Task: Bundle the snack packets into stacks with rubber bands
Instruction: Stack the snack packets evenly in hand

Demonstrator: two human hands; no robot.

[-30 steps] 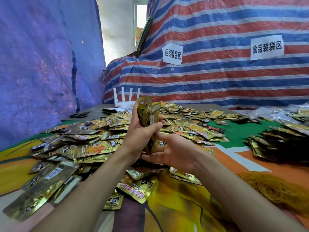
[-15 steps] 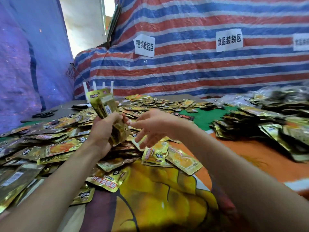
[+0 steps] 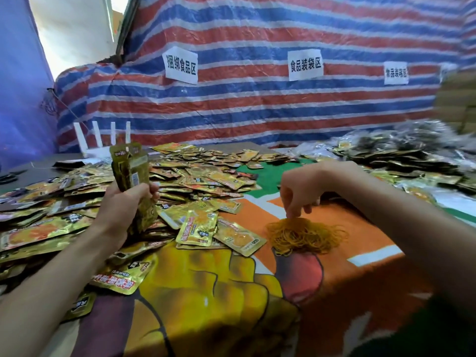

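On the left, loose packets (image 3: 64,202) are lying heaped across the table. The left hand (image 3: 121,204) is gripping a stack of packets (image 3: 131,171), fingers curled round it, holding it upright above the heap. More packets are spilling toward the middle of the printed cloth (image 3: 206,292). Over to the right, the right hand (image 3: 301,191) is pointing its fingertips down onto the pile of rubber bands (image 3: 306,235); whether it is pinching a band, I can't tell. Far right, another heap of packets (image 3: 412,155) is lying blurred.

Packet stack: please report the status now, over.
Left hand grips packet stack upright. Right hand fingers touch rubber band pile; pinch unclear. Nothing in the way.
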